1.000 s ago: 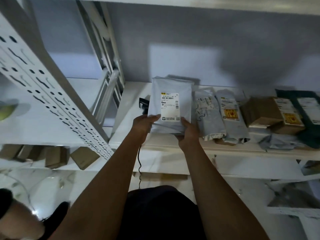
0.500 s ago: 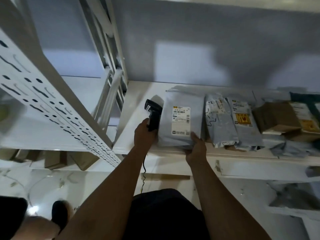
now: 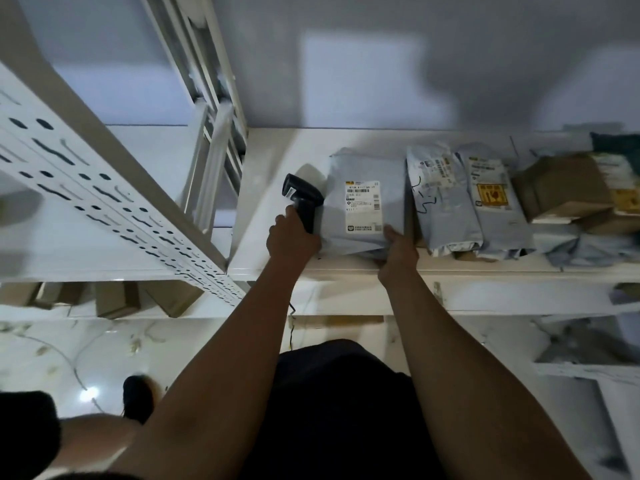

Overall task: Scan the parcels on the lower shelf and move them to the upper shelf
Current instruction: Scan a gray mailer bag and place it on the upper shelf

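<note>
A grey poly-bag parcel [image 3: 363, 188] with a white barcode label lies flat on the white upper shelf [image 3: 270, 244], label up. My right hand [image 3: 398, 251] grips its near right corner. A black handheld barcode scanner [image 3: 302, 199] stands just left of the parcel, and my left hand [image 3: 292, 239] is closed around its handle. The scanner's cable hangs down below the shelf edge.
Right of the held parcel lie two more grey bags [image 3: 443, 202] [image 3: 491, 202], then brown cardboard boxes [image 3: 568, 188] and a dark parcel [image 3: 616, 143]. A perforated white upright [image 3: 114, 199] slants across the left. Cardboard boxes [image 3: 114, 299] sit on the lower left shelf.
The parcel, held upright in both hands a second ago, now lies flat on the shelf. My left hand let go of it and took hold of the scanner.
</note>
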Tool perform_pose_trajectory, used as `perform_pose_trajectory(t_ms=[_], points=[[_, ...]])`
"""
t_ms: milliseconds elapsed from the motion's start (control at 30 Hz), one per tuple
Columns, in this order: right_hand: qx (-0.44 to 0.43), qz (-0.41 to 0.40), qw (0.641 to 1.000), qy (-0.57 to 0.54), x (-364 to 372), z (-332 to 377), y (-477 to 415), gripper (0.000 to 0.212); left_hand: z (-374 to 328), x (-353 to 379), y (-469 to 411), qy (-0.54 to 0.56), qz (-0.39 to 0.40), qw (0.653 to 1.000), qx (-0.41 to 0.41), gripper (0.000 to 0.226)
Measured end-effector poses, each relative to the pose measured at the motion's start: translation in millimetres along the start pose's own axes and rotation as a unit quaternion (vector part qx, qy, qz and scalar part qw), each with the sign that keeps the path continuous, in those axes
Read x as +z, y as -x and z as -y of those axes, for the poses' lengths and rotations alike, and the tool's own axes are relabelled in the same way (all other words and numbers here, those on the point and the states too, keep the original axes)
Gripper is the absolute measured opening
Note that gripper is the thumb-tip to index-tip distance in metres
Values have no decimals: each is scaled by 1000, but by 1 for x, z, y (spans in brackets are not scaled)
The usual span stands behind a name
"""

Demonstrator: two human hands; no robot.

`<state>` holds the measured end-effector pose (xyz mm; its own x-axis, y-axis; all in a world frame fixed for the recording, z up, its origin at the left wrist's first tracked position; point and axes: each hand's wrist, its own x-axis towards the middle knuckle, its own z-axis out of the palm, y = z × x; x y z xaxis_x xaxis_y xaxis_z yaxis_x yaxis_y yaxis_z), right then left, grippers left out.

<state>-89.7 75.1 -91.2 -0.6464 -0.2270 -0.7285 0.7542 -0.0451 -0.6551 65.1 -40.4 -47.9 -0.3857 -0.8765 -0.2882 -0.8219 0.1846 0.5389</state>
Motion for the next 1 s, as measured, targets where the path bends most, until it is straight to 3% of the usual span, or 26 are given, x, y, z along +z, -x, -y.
perform_pose_trajectory(t_ms=[200,400,500,667,800,1000], points=[[-1,2,999,35,3,2,11,18,-1,4,0,36,33,998,-50,83],[-17,15,997,74,1,3,17,15,-1,-4,6,180,23,977,-111,58],[-21,38,997,68,-2,2,19,9,-10,-15,3,304,13,948,-99,30],[-53,66,994,67,-9,-3,25,26,-34,-38,10,473,94,870,-100,18],[-61,70,993,73,-10,-5,27,26,-45,-49,20,516,175,835,-81,13],[-68,74,994,44,-10,-13,25,39,-51,-53,29,550,213,805,-62,17]])
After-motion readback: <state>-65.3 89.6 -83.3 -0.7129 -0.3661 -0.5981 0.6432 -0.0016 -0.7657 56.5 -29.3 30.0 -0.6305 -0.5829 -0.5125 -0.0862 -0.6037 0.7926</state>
